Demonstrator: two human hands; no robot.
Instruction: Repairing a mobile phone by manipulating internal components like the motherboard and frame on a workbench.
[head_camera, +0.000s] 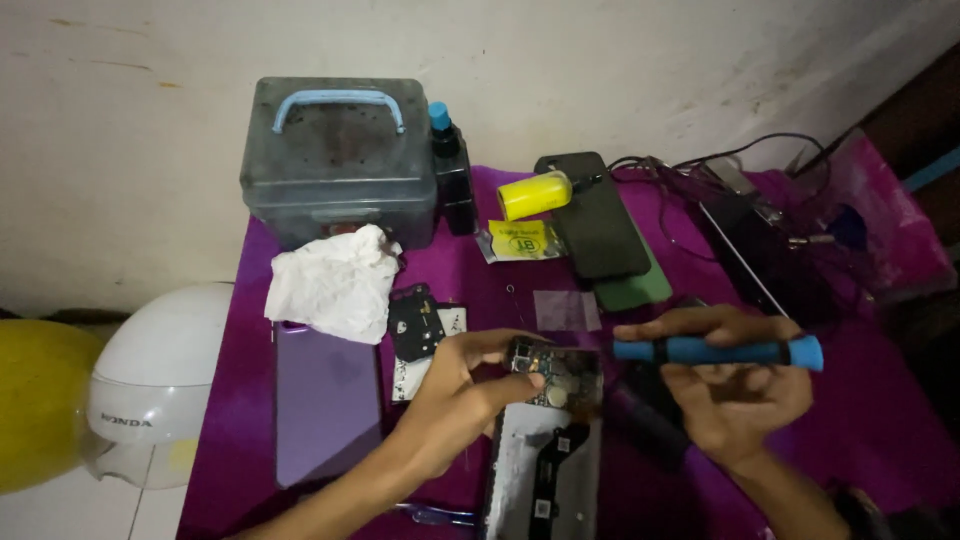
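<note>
The left hand (455, 385) pinches a small circuit board (555, 375) above the opened phone (545, 470) on the desk; the right hand's (735, 385) grip wraps a blue screwdriver (715, 351). A slip could drop the board or gouge it

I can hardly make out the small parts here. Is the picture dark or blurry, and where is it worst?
Head view: dim, uneven light, brightest on the white wall and crumpled tissue; the purple cloth darkens toward the right edge. The left hand and right hand look soft and slightly smeared, so the circuit board shows little detail. The blue screwdriver reads clearly; the right corner is murky.
</note>
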